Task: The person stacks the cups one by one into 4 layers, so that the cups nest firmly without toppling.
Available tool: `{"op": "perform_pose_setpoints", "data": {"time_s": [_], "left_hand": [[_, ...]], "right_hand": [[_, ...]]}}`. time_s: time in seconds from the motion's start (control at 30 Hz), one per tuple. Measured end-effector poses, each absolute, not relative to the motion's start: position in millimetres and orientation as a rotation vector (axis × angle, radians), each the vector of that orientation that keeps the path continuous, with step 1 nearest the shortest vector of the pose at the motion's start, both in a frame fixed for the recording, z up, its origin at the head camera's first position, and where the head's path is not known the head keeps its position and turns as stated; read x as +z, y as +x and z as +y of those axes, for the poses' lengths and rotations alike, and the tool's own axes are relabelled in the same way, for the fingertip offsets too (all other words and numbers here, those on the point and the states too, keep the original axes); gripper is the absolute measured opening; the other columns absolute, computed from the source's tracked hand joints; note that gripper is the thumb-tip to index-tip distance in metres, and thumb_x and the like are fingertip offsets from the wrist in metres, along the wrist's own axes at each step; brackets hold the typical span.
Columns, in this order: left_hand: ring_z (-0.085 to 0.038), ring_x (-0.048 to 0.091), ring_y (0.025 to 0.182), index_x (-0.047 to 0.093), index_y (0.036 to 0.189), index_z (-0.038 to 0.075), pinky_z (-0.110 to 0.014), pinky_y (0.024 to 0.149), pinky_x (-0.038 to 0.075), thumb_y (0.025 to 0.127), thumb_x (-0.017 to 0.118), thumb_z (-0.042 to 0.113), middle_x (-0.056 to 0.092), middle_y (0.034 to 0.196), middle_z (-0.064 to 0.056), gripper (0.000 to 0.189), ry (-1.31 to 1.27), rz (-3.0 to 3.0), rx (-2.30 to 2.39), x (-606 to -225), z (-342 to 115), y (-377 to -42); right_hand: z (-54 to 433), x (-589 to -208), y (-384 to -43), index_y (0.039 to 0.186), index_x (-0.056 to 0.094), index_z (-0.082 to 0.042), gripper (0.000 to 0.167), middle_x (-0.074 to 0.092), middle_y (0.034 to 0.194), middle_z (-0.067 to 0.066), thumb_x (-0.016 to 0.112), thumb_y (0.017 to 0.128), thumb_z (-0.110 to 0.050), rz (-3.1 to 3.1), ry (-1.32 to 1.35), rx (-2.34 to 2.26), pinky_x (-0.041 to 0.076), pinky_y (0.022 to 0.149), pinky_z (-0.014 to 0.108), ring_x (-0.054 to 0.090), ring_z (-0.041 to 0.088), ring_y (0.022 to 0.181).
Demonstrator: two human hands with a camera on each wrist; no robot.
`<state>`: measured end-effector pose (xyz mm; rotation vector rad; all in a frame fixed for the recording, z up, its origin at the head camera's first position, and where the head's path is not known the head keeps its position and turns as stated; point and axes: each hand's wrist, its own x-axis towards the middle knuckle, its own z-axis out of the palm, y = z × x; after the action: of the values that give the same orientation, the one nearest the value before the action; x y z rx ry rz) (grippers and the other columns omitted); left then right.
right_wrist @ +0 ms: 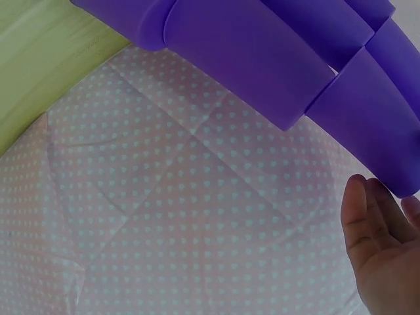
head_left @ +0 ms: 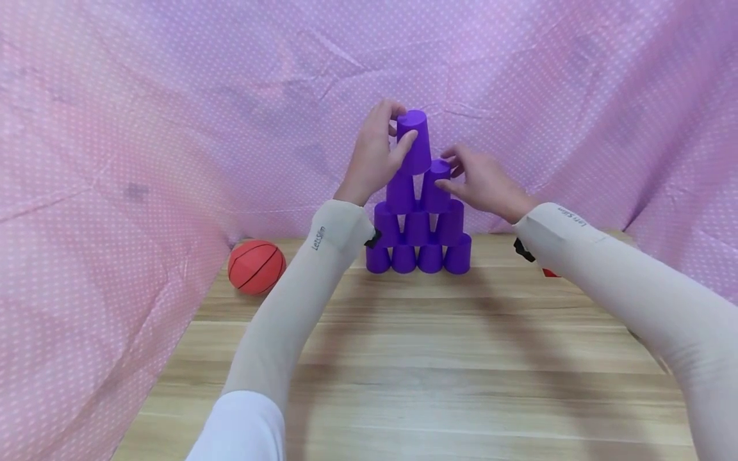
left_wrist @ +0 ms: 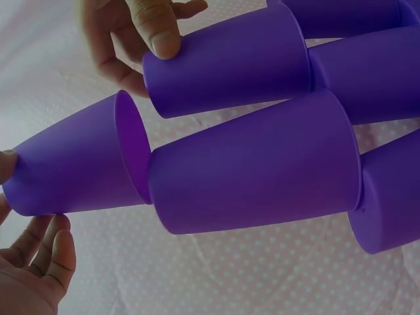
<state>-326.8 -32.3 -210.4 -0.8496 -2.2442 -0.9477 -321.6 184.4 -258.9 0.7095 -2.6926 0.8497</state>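
Purple cups stand upside down in a stepped pyramid (head_left: 418, 227). My left hand (head_left: 371, 150) pinches the topmost purple cup (head_left: 416, 150) between thumb and fingers near its closed end. In the left wrist view, this cup (left_wrist: 79, 161) tilts, its rim edge right at the base of a cup (left_wrist: 256, 167) in the row below. My right hand (head_left: 487, 179) holds the right-hand cup (head_left: 436, 192) of that row near its top, thumb on the near side and fingers behind. The right wrist view shows the right hand's fingers (right_wrist: 367, 223) at that cup's closed end.
A red ball (head_left: 256, 267) with black lines sits at the table's left, by the cloth. Part of a red object (head_left: 550, 273) shows beneath the right forearm. Pink dotted cloth (head_left: 230, 96) hangs behind and beside the wooden table (head_left: 426, 384).
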Motion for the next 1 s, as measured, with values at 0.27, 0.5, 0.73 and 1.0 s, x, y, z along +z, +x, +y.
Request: {"op": "perform_pose_setpoints", "data": {"time_s": [0.27, 0.5, 0.73, 1.0], "left_hand": [[-0.017, 0.054, 0.098, 0.046, 0.121, 0.008, -0.023, 0.082, 0.044, 0.094, 0.059, 0.02, 0.051, 0.118, -0.007, 0.032, -0.753, -2.346, -0.999, -212, -29, -336], [-0.018, 0.053, 0.098, 0.046, 0.123, 0.008, -0.022, 0.084, 0.042, 0.095, 0.056, 0.019, 0.054, 0.118, -0.008, 0.031, -0.726, -2.38, -1.025, -212, -25, -341], [-0.019, 0.053, 0.102, 0.042, 0.134, 0.011, -0.026, 0.083, 0.044, 0.095, 0.056, 0.028, 0.052, 0.127, -0.008, 0.045, -0.724, -2.425, -1.055, -214, -22, -344], [-0.018, 0.051, 0.106, 0.038, 0.14, 0.014, -0.027, 0.085, 0.042, 0.095, 0.056, 0.03, 0.051, 0.13, -0.006, 0.051, -0.737, -2.47, -1.044, -217, -21, -344]], "right_hand": [[179, -262, -322, 0.128, 0.045, -0.002, 0.049, 0.06, 0.114, 0.016, 0.067, 0.089, -0.022, -2.663, 0.748, 0.828, 0.047, 0.086, 0.044, 0.059, 0.031, 0.102], [179, -262, -322, 0.125, 0.047, -0.003, 0.044, 0.061, 0.112, 0.016, 0.067, 0.089, -0.02, -2.642, 0.772, 0.838, 0.048, 0.085, 0.043, 0.06, 0.031, 0.101], [180, -262, -323, 0.126, 0.047, -0.003, 0.046, 0.061, 0.114, 0.015, 0.067, 0.089, -0.021, -2.648, 0.777, 0.817, 0.048, 0.085, 0.043, 0.06, 0.03, 0.101], [184, -262, -324, 0.126, 0.048, -0.002, 0.046, 0.061, 0.114, 0.016, 0.068, 0.089, -0.021, -2.646, 0.782, 0.805, 0.047, 0.086, 0.044, 0.059, 0.031, 0.101]]}}
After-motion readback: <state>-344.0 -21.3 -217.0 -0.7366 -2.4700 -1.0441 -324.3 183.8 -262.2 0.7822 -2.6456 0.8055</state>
